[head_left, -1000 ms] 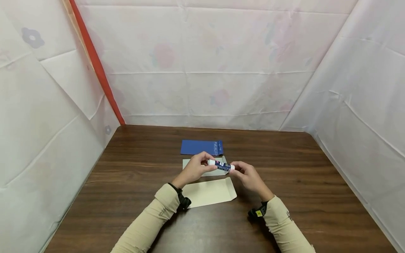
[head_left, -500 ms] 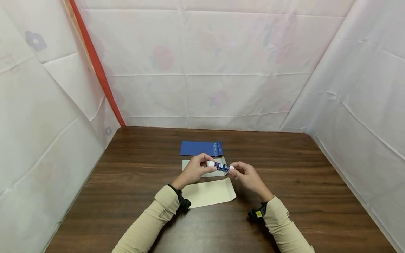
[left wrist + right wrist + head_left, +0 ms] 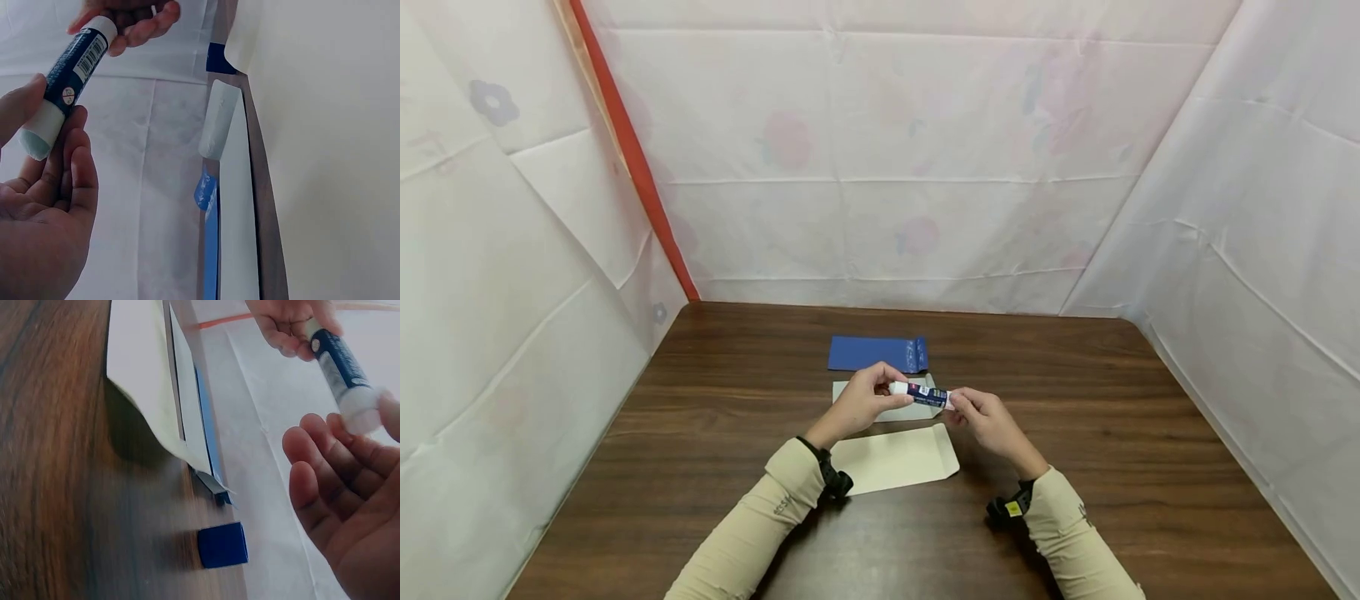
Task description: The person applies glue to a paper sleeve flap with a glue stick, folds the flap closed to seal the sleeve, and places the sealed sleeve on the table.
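Observation:
A glue stick (image 3: 927, 395) with a navy label and white ends is held level between both hands, above the envelopes. My left hand (image 3: 859, 406) pinches its left end between thumb and fingers; in the left wrist view that end shows a pale, uncapped tip. At the other end, the thumb and fingers of my right hand (image 3: 990, 423) grip the white base. Beneath lie a cream envelope (image 3: 895, 458) nearest me and a pale grey-green envelope (image 3: 895, 412), partly hidden by the left hand. Farther back is a blue envelope (image 3: 868, 353) with whitish smears at its flap end.
A dark blue cap (image 3: 224, 545) stands on the wooden table (image 3: 1112, 400), beyond the flap ends of the envelopes in the right wrist view. White patterned sheets (image 3: 880, 167) enclose the table at the back and both sides.
The right thumb and fingers have shifted their grip, closing over more of the glue stick's base. Both hands and the glue stick otherwise stay nearly in place; the envelopes lie as before.

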`<state>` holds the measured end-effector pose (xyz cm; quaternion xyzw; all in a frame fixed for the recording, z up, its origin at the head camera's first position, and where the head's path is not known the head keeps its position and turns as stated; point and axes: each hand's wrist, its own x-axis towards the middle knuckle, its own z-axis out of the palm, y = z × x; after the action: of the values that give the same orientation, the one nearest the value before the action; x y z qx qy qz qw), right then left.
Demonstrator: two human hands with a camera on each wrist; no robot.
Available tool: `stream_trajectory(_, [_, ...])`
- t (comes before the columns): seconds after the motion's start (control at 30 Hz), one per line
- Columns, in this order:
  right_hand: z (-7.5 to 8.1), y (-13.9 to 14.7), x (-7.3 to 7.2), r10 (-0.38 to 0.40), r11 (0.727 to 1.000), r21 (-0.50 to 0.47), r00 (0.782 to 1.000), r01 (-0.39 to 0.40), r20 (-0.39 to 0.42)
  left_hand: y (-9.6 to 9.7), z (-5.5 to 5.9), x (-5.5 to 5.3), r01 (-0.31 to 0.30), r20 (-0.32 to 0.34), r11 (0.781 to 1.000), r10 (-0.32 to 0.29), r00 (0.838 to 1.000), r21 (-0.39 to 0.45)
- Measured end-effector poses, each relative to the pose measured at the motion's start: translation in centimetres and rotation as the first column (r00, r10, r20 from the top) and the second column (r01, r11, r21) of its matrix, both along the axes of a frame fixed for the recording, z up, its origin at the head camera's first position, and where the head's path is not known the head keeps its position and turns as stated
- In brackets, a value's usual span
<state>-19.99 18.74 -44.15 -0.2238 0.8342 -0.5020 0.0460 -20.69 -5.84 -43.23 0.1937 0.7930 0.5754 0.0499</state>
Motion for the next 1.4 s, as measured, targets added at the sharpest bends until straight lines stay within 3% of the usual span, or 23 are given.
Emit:
stream_trajectory(0.2, [-0.38, -0.06, -0.1, 0.003, 1.0, -0.025, 0.998, -0.001, 0.058, 0.04, -0.18, 0.07, -0.004, -0.002, 1.0, 0.004, 1.0, 0.003])
stream_trajectory(0.43, [-0.21, -0.19, -0.09, -0.03, 0.993, -0.117, 0.999, 0.032, 0.011, 0.02, -0.19, -0.05, -0.038, -0.018, 0.999, 0.038, 0.999, 0.003])
stream_trajectory(0.63, [-0.43, -0.32, -0.02, -0.012, 0.999, -0.046, 1.0, 0.011, -0.003, -0.06, -0.08, -0.04, -0.026, -0.011, 1.0, 0.027, 1.0, 0.012])
stream_trajectory(0.83, [-0.57, -0.67, 0.01, 0.064, 0.998, 0.015, 0.994, -0.066, 0.087, -0.07, -0.24, 0.02, -0.014, 0.001, 1.0, 0.014, 1.0, 0.013])
stream_trajectory(1.03, [-0.3, -0.88, 0.07, 0.048, 0.999, -0.031, 0.988, -0.044, 0.144, -0.14, -0.31, 0.15, -0.008, -0.005, 1.0, 0.008, 1.0, 0.009])
stream_trajectory(1.4, [-0.04, -1.0, 0.2, -0.004, 1.0, -0.03, 0.998, 0.006, 0.07, -0.18, -0.28, 0.3, -0.032, -0.004, 0.999, 0.032, 0.999, 0.007])
